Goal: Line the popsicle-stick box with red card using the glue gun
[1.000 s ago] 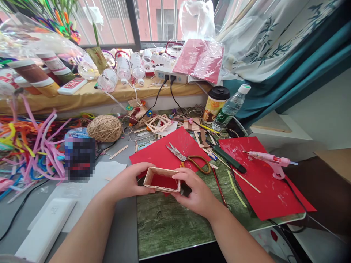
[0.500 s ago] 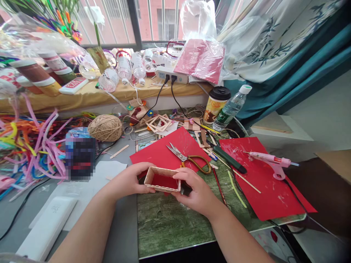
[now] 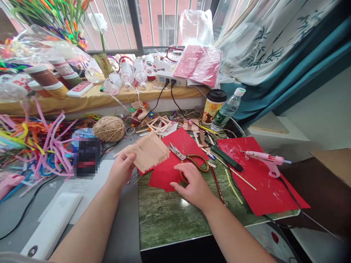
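My left hand point(image 3: 120, 170) holds a small box made of wooden sticks point(image 3: 149, 151), lifted off the table and tipped so its pale outer side faces me. My right hand point(image 3: 190, 184) rests on a sheet of red paper point(image 3: 170, 170) lying on the green mat point(image 3: 170, 215), its fingers curled and pressing the sheet. Scissors with brown handles point(image 3: 189, 159) lie on the red paper just beyond my right hand.
A second red sheet point(image 3: 260, 179) at the right carries a pink glue gun point(image 3: 264, 160). A ball of twine point(image 3: 109, 128), loose sticks, a paper cup point(image 3: 214, 106) and a water bottle point(image 3: 227, 109) stand behind. Pipe cleaners point(image 3: 35, 146) crowd the left; a white box point(image 3: 52, 224) lies near the front.
My left hand has lifted the stick box up and to the left and turned it over. My right hand has let go of the box and dropped onto the red paper.
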Tool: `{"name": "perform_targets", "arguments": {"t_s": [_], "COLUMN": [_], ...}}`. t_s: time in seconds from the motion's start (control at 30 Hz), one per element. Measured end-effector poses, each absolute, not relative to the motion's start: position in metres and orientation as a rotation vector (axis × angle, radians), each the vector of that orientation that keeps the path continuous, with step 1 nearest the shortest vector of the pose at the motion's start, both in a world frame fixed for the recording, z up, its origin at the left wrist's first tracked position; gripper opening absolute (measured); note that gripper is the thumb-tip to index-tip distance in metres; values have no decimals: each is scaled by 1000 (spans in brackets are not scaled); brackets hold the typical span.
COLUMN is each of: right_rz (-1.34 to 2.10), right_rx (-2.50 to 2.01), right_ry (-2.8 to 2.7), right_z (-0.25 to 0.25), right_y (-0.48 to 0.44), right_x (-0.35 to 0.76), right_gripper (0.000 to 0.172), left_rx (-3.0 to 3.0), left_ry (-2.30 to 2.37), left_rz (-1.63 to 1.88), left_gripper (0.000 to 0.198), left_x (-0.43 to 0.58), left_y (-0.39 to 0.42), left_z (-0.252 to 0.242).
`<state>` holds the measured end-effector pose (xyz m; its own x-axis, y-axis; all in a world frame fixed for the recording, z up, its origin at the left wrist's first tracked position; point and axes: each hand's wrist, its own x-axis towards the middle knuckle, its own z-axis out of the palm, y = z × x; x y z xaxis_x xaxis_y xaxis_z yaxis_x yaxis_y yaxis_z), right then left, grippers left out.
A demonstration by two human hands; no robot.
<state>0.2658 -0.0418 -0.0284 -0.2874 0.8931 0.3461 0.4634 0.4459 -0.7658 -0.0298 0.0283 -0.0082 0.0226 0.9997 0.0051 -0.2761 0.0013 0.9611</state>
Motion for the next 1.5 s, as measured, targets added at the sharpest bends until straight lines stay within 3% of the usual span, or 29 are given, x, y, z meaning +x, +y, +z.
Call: {"name": "perform_targets", "arguments": {"t_s": [0.13, 0.27, 0.37, 0.5, 0.83, 1.13, 1.3, 1.5], "right_rz": [587, 539, 543, 653, 975, 1226, 1102, 946], "right_rx": [-1109, -1092, -1069, -1052, -1024, -942, -1179, -1219], "right_ry": [-2221, -2297, -2280, -2028, -1295, -946, -870, -774], "right_z": [-31, -32, -28, -21, -31, -34, -36, -22], "right_y": [-39, -42, -47, -51, -47, -36, -31, -30], "right_x": [256, 252, 251, 253, 252, 255, 258, 267], "right_gripper": [51, 35, 43, 57, 44, 50, 47, 48], "left_rx": [779, 712, 700, 750, 913, 1596, 1781, 1698], "left_ry": [867, 794, 770, 766, 858, 1247, 1300, 1009], "left_rz": [1394, 1370, 1369, 1306, 1010, 1226, 1143, 930], "left_gripper": [62, 57, 56, 59, 73, 73, 73, 67], "left_x": [-22, -21, -21, -20, -12, -8, -12, -10], "left_y": [34, 33, 33, 32, 20, 12, 7, 4], "left_z": [-2, 2, 2, 1, -11, -7, -2, -1]}}
